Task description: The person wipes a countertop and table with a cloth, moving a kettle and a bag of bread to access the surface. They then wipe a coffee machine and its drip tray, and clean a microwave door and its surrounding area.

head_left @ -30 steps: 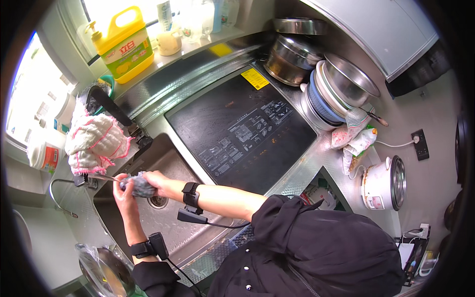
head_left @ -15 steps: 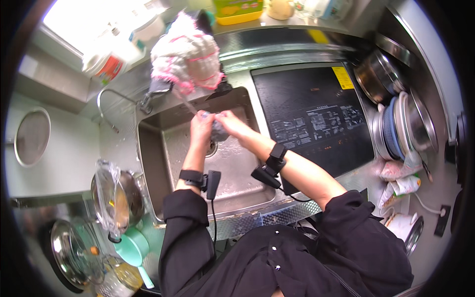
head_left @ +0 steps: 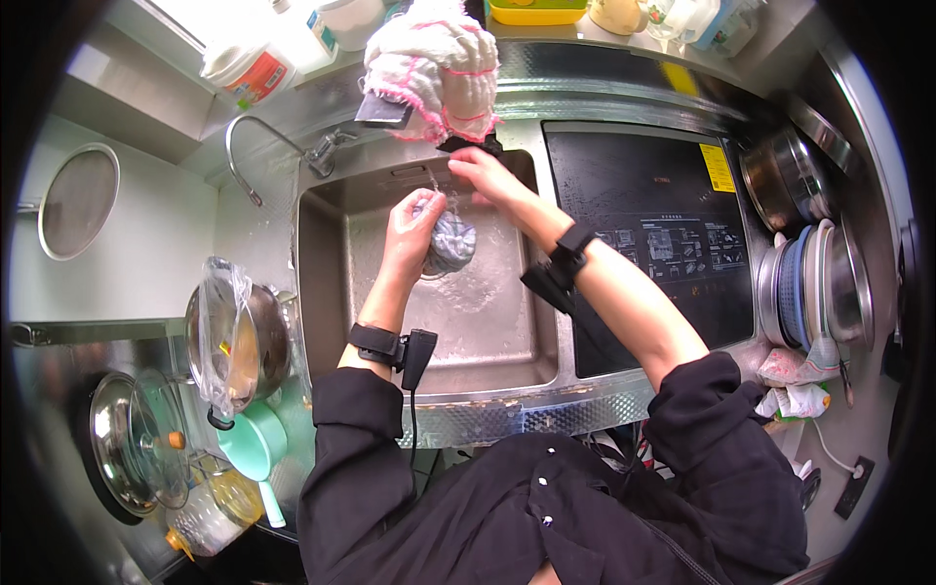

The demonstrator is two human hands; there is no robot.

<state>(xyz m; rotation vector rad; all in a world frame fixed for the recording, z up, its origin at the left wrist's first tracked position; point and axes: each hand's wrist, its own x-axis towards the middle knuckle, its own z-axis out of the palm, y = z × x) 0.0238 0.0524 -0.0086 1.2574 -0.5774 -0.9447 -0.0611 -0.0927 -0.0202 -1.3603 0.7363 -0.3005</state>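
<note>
Head view: grey cloth (head_left: 450,244), bunched into a wad with its long axis running up-down, sits over the sink (head_left: 507,341) under running water, clutched by the left hand (head_left: 414,226); the right hand (head_left: 485,174) reaches, fingers bent, toward the tap (head_left: 322,154) beside a pink-edged towel (head_left: 434,63).

The cloth (head_left: 450,241) is a grey, striped rag, wadded into a wet ball and gripped in the left hand (head_left: 414,229), over the sink (head_left: 327,292) near its back edge, roughly midway between its left and right walls. A thin stream of water falls onto it from above. The right hand (head_left: 485,174) is at the sink's back edge, just beside the cloth, its fingers curled.
</note>
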